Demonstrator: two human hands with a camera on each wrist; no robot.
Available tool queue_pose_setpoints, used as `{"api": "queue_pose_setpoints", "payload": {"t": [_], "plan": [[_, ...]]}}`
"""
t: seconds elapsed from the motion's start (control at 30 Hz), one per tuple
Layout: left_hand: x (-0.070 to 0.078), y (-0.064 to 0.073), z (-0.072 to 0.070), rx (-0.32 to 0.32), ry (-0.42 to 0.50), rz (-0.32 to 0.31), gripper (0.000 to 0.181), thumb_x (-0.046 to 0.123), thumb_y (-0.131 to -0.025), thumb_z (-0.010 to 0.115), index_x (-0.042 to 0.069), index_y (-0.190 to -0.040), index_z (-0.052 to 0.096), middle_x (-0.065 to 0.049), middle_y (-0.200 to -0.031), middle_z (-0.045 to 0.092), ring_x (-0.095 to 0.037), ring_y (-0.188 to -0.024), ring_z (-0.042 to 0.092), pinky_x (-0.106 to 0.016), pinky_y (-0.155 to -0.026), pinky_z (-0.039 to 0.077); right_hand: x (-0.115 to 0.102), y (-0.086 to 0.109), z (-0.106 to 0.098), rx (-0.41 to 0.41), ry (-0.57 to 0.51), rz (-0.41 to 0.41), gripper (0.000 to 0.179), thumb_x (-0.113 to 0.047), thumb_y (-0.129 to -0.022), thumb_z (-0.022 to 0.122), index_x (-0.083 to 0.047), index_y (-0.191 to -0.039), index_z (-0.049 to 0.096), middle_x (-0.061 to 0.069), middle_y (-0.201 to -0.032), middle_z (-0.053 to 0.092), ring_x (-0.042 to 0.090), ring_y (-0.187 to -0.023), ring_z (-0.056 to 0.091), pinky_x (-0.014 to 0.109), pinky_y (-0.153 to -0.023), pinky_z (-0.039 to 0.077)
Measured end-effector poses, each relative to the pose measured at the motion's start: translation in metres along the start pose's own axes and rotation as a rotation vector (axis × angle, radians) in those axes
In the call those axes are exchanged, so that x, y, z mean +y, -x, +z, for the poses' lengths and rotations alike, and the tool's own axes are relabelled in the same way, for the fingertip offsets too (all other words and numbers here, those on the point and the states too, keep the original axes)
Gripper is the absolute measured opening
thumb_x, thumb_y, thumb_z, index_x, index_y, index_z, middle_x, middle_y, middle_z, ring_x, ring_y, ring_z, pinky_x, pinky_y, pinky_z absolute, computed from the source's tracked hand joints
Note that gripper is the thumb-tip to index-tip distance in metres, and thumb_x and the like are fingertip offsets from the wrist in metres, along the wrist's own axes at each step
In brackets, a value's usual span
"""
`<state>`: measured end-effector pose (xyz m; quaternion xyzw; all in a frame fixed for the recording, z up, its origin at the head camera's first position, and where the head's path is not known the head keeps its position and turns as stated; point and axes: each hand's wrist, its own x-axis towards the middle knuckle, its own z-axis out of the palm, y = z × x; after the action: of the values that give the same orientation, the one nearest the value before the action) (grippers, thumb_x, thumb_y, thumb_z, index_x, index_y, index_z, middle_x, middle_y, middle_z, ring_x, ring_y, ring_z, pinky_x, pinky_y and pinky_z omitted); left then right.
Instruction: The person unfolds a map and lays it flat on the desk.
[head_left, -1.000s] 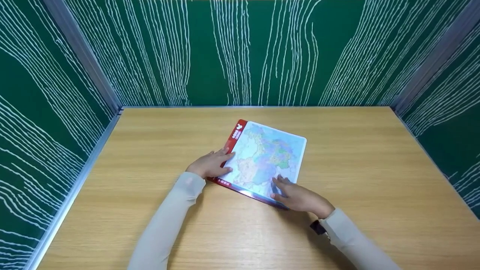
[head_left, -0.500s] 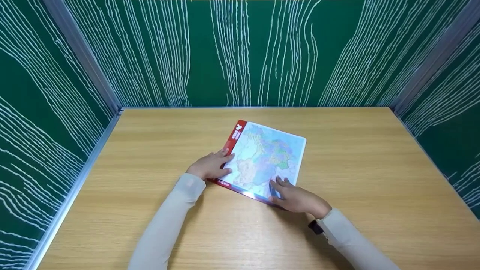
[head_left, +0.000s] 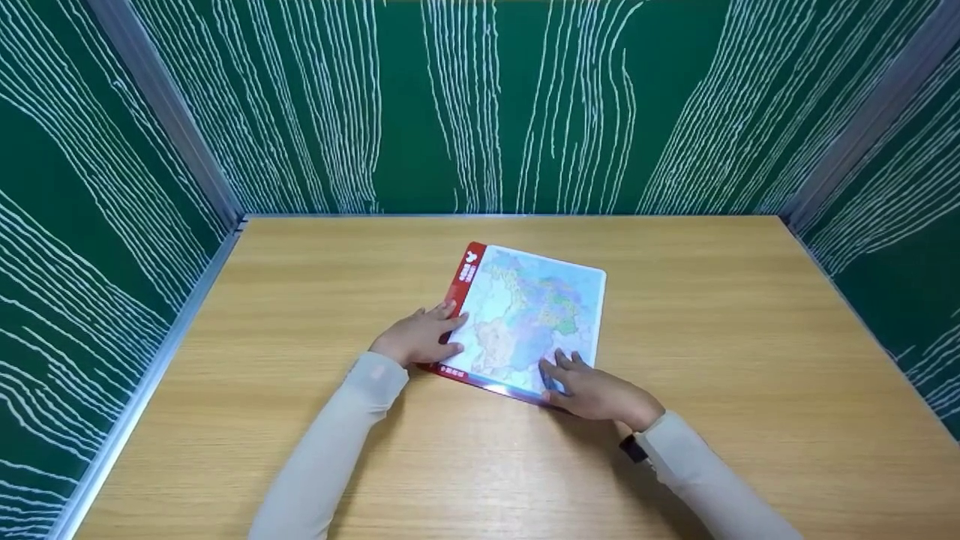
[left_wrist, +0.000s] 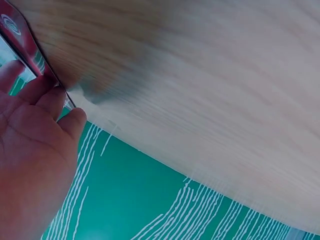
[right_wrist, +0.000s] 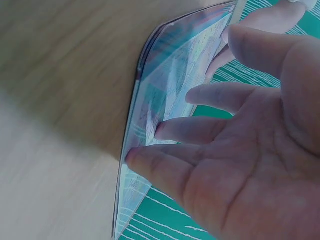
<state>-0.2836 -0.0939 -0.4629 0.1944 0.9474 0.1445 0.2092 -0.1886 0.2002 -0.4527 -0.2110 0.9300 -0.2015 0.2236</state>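
Note:
A flat map board [head_left: 517,300] with a red border lies on the wooden table, turned slightly askew, its printed lettering upside down in the head view. On its left border rests my left hand [head_left: 420,337], fingers spread. My right hand [head_left: 600,391] touches its lower right corner with the fingertips. From the left wrist, the fingers of the left hand [left_wrist: 40,130] lie along the board's red edge [left_wrist: 27,42]. In the right wrist view, fingertips of the right hand [right_wrist: 235,145] touch the glossy board [right_wrist: 165,85], whose edge shows thin layers. Neither hand curls round it.
The wooden table [head_left: 712,315] extends on every side of the board. Green walls with white wavy lines [head_left: 435,105] stand at the back and both sides, joined by grey corner posts [head_left: 169,105]. A dark band [head_left: 634,450] sits at the right wrist.
The map board has turned a little counterclockwise and its top has shifted slightly left. Both hands have stayed on it with only small movements.

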Motion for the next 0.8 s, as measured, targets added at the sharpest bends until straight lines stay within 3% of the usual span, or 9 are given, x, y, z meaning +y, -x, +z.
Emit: {"api": "queue_pose_setpoints", "payload": {"t": [0.6,0.8], "plan": [[0.004,0.012,0.006,0.014,-0.05,0.02,0.074,0.056,-0.086,0.061,0.041,-0.148,0.025,0.009,-0.161,0.012,-0.019,-0.15,0.011,-0.048,-0.119,0.019,0.014,-0.008,-0.006,0.013,0.048,-0.041,0.057,-0.031,-0.103,0.043,-0.006,-0.152,0.026,0.033,-0.155,0.012,0.056,-0.14,0.01,0.067,-0.11,0.021],[0.004,0.012,0.011,0.029,-0.094,0.049,0.074,0.056,-0.087,0.059,0.036,-0.15,0.027,0.003,-0.161,0.015,-0.02,-0.15,0.014,-0.046,-0.12,0.018,0.017,-0.011,-0.01,-0.003,0.045,-0.033,0.059,-0.031,-0.102,0.044,-0.008,-0.152,0.024,0.03,-0.156,0.009,0.054,-0.141,0.007,0.066,-0.111,0.018]]}}
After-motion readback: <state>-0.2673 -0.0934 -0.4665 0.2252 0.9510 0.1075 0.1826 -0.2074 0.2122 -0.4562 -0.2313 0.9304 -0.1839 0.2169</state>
